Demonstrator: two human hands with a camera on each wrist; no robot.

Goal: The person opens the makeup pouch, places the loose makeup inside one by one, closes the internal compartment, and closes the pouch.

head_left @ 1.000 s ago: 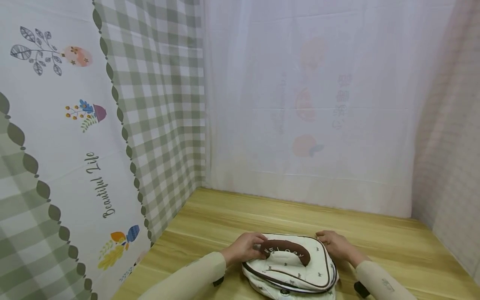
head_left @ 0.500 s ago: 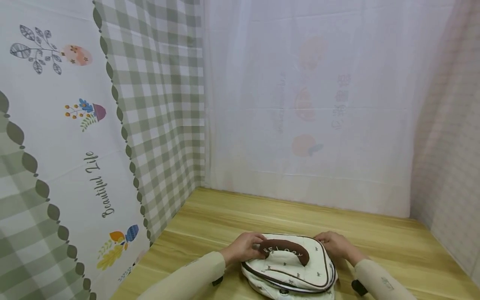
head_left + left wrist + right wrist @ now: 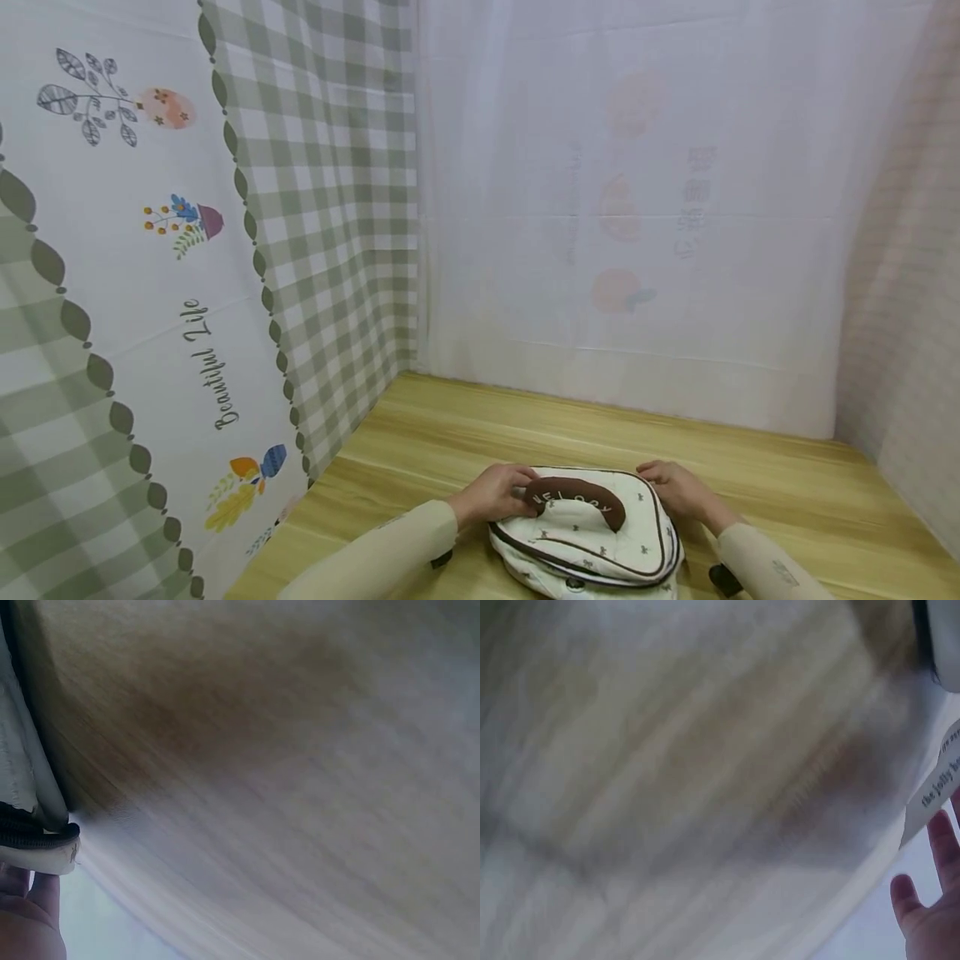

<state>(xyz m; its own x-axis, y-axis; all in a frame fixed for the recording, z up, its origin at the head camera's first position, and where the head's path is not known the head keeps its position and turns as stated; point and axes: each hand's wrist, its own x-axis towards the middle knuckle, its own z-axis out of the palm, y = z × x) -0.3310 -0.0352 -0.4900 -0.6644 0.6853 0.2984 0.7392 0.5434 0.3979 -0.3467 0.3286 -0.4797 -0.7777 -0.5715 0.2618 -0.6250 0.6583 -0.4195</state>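
A cream quilted bag (image 3: 577, 533) with small bow prints and dark piping rests on the wooden table. Its padded brown handle (image 3: 577, 492), marked with pale letters, arches over the lid. My left hand (image 3: 495, 493) grips the lid's left corner beside the handle. In the left wrist view, fingers (image 3: 46, 896) touch the lid edge, just by a dark zipper (image 3: 34, 838). At the far right corner of the bag is my right hand (image 3: 678, 492). A printed fabric tag (image 3: 937, 780) lies by its fingers (image 3: 945, 851) in the right wrist view; some fingertips are hidden.
The wood-grain table (image 3: 420, 450) extends behind and to both sides of the bag. A green checked curtain (image 3: 322, 208) with printed plants hangs at the left, and a white curtain (image 3: 630, 333) closes off the back. Another pale curtain (image 3: 907, 333) is at the right.
The head view has shifted slightly. Both hands and the bag keep nearly the same places, with only tiny movement of the right fingers at the corner.
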